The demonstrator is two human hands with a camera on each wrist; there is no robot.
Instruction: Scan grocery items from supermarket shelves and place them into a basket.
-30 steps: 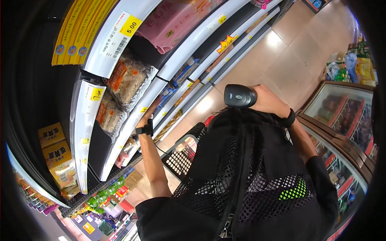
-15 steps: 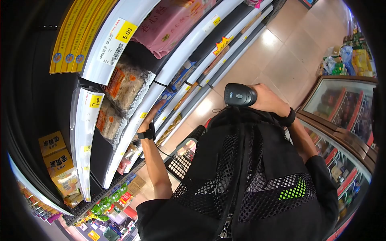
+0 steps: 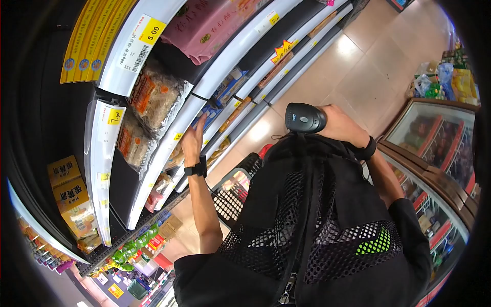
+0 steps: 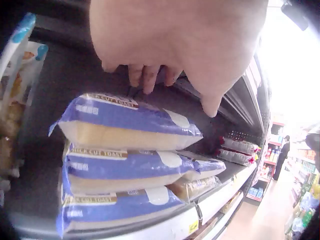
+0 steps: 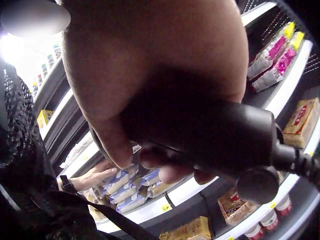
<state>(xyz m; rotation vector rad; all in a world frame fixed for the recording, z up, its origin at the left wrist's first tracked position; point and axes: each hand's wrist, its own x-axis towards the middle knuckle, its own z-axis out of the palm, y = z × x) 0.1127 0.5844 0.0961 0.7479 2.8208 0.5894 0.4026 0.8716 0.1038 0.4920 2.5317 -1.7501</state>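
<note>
My left hand reaches in over a stack of bagged toast loaves in blue-and-clear wrappers. Its fingers are extended above the top bag and hold nothing. From the head view, the left hand is at the front of a shelf, beside blue packs. My right hand grips a black handheld barcode scanner in front of the chest. Up close in the right wrist view, fingers curl round the scanner, and a cable leaves its end.
Shelf edges with price labels run along the left. Bagged snacks and pink packages stand on the upper shelves. A black basket is beside the body. Glass-topped freezers line the right side of the aisle.
My left hand has shifted slightly right, away from the shelf edge, and more of it shows. The right hand keeps holding the scanner in the same place.
</note>
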